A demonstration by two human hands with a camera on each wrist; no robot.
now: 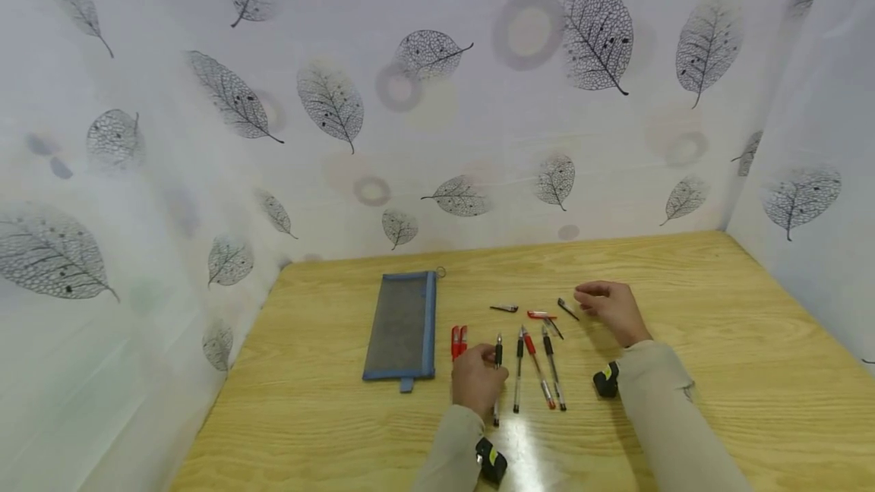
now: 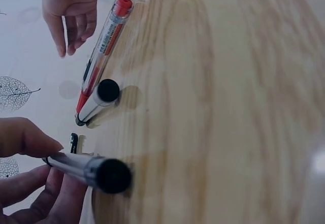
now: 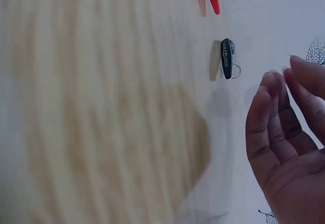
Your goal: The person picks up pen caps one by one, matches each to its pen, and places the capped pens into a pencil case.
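My left hand [image 1: 476,380] pinches a clear-barrelled black gel pen [image 1: 498,354] between thumb and fingers, its tip end pointing toward the back. In the left wrist view the pen's black end [image 2: 114,176] faces the camera. To its right lie a black pen [image 1: 518,376], a red pen [image 1: 538,367] and another black pen [image 1: 554,370], all uncapped. Two red-topped pens [image 1: 459,336] are partly hidden by the left hand. My right hand [image 1: 613,312] holds nothing, its fingers loosely bent, beside a black pen cap [image 1: 568,309], also visible as a cap [image 3: 226,59] in the right wrist view.
A grey mesh pouch with blue edging [image 1: 399,325] lies left of the pens. Behind the pens are a black cap [image 1: 504,308], a red cap [image 1: 541,314] and another black cap [image 1: 555,328]. Leaf-printed curtains [image 1: 437,135] surround the wooden table [image 1: 307,416].
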